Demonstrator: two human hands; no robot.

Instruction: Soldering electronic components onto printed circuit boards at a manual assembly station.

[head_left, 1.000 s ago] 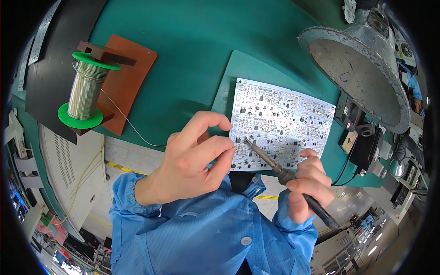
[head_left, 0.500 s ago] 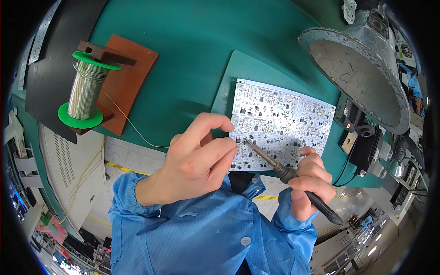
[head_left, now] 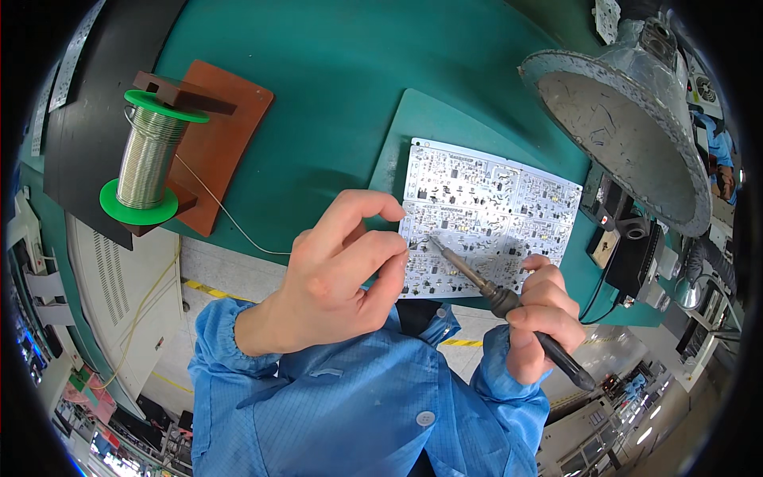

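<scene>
A white circuit board panel (head_left: 465, 187), crowded with small parts, lies on a light green mat (head_left: 389, 155). My right hand (head_left: 544, 322) grips a soldering iron (head_left: 568, 366) by its dark handle. The iron's tip points up and left over the left half of the panel; whether it touches is too small to tell. At the panel's left edge, my left hand (head_left: 330, 278) is closed with bent fingers. Thin solder wire (head_left: 230, 213) runs from a spool (head_left: 149, 159) with green flanges into that hand, its end hidden by the fingers.
The spool hangs on a brown stand (head_left: 230, 119) at the left. A wide grey fume hood (head_left: 628, 135) overhangs the right side, above a black device (head_left: 632, 266) with cables. The green table's (head_left: 318, 79) near edge passes under my hands.
The soldering iron and right hand have shifted slightly right, the tip drawing a little away from my left fingers. My left hand has moved slightly up and left.
</scene>
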